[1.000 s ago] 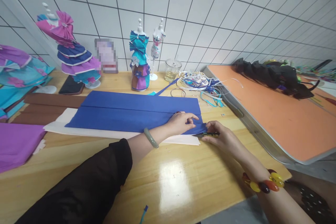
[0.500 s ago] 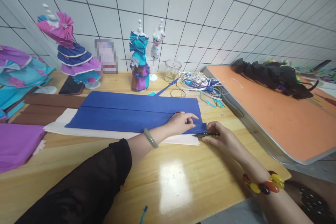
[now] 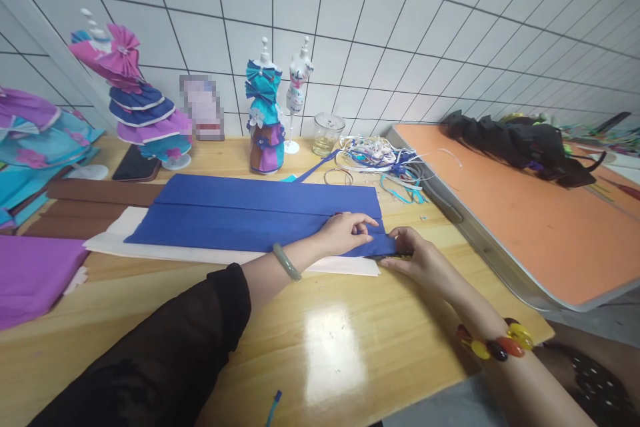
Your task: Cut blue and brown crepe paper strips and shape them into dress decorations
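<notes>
A folded dark blue sheet [image 3: 240,220], like crepe paper or cloth, lies across the table over a cream sheet [image 3: 345,265]. My left hand [image 3: 349,232] rests on its right part, fingers loosely bent and apart, holding nothing. At the right end my right hand [image 3: 420,255] pinches the front corner of the blue sheet, raised a little, between thumb and fingers. A thin dark tool [image 3: 400,256] with yellow marks shows under that corner, against the right hand; most of it is hidden, and I cannot make out its kind.
Brown sheets [image 3: 85,210] and a purple sheet [image 3: 37,277] lie left. Dressed dress forms [image 3: 265,113], a phone [image 3: 135,163] and a glass cup [image 3: 329,133] stand or lie behind. Ribbon scraps [image 3: 377,155] sit beside an orange-topped tray [image 3: 525,213] with a black object [image 3: 525,147].
My right hand has shifted slightly left and up, pushing the blue sheet's corner inward. The dark tool is now more covered. My left hand stays in place.
</notes>
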Demonstrator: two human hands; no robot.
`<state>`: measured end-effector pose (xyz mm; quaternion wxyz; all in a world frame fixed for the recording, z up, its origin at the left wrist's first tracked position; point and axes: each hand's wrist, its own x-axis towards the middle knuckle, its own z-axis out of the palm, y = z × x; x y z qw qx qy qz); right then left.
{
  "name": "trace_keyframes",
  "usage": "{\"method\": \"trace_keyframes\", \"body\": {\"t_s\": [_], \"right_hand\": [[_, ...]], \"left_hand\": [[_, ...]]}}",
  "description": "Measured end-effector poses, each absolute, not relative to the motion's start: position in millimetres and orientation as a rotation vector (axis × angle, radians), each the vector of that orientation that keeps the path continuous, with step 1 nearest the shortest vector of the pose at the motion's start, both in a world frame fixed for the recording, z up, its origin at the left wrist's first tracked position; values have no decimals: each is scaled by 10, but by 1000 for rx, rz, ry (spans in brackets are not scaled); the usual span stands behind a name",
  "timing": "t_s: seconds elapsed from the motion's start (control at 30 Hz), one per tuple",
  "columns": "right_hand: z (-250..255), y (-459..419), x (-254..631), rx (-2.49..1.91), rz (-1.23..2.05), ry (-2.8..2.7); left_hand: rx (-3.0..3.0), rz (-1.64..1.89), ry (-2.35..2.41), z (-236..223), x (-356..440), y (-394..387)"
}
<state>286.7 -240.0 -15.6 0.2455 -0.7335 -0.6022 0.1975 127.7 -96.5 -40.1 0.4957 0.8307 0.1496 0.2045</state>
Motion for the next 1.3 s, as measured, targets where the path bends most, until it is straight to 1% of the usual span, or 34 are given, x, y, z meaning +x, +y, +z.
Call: {"method": "trace_keyframes", "body": {"t_s": [0.43, 0.7, 1.3], "right_hand": [[-175, -2450, 2929, -1957, 544, -1622], [-115, -2353, 2777, -1926, 641, -1624], [-114, -2351, 2765, -1988, 568, -1663]], "left_hand": [[1965, 476, 342, -420, 1289, -964], [1950, 508, 295, -448, 1295, -949], [1999, 494, 325, -433, 1293, -955]]}}
